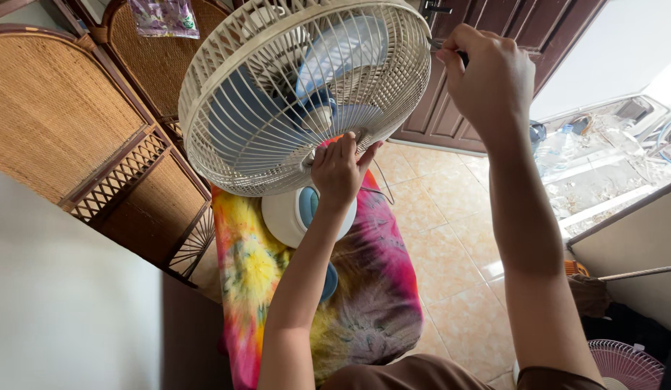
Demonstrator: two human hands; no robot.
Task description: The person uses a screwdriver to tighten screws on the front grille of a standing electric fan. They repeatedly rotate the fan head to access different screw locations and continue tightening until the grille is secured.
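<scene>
left hand [340,170] under fan grille [263,137], right hand [487,76] at its rim

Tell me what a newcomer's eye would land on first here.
The cream wire fan guard, with blue blades behind it, fills the top centre. The left hand grips its lower rim, while the right hand holds a dark-handled tool at its upper right edge. Below lies a bright tie-dye cloth.

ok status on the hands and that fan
Left hand gripping fan guard at lower rim. Right hand shut on dark tool at guard's right edge. Nothing blocking.
</scene>
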